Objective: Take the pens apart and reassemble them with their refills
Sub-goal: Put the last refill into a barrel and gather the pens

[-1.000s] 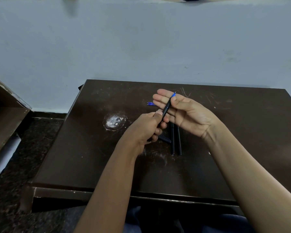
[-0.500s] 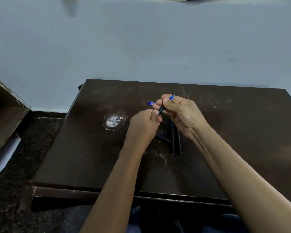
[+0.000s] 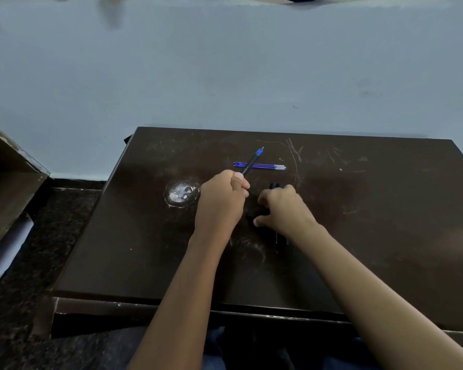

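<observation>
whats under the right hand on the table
Black pen parts poke out past the right hand, and thin ends show near the wrist. The hand hides their middles, so how many lie there can't be told.

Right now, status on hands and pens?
Left hand fisted on black pen, blue tip up. Right hand down over the black pens on table, grasp unclear. Blue refills lie loose beyond. Nothing blocking.

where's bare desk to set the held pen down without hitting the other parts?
Free: the wide right side of the desk, right of the right hand; also the near strip by the front edge, and left of the pale scuff. Crowded: the centre, with blue refills, black pens under the right hand, and the left hand gripping the pen.
</observation>
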A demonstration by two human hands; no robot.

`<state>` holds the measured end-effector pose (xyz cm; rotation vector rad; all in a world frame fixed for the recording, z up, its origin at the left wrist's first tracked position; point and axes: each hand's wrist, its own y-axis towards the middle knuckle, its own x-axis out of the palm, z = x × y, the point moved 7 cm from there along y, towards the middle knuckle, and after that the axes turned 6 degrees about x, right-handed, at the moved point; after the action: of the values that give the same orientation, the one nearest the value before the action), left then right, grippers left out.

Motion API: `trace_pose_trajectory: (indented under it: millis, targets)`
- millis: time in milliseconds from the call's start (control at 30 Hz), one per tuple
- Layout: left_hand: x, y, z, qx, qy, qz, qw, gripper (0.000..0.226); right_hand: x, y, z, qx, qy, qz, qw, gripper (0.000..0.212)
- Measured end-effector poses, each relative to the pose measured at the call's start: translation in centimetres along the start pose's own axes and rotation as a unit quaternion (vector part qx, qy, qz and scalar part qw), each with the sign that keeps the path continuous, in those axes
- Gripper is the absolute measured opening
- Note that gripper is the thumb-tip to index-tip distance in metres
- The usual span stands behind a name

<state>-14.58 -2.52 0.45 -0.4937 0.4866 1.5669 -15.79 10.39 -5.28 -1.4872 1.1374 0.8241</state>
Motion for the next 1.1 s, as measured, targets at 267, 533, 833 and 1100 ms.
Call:
trace_pose_trajectory:
  millis: [267,533,833,1100]
  targets:
    - [0.0,-0.2,-0.9,-0.026,0.027,-0.017,0.999,0.027,2.0,0.2,-1.0,-0.045,-0.029,-0.019,0.998,0.027]
    - [-0.6,-0.4,-1.7,-0.062,0.035,0.007,0.997,0.023,-3.3,1.0,2.5,0.009,0.340,0.117,0.933,0.013]
    - [-0.4,-0.5,-1.7,-0.062,0.036,-0.001,0.997,0.017,-7.4,0.2,3.4,-0.024,0.334,0.211,0.918,0.015]
    - [0.0,-0.4,-1.4,-0.045,0.042,-0.031,0.998,0.018,-7.4,-0.5,1.3,-0.123,0.327,0.184,0.919,0.022]
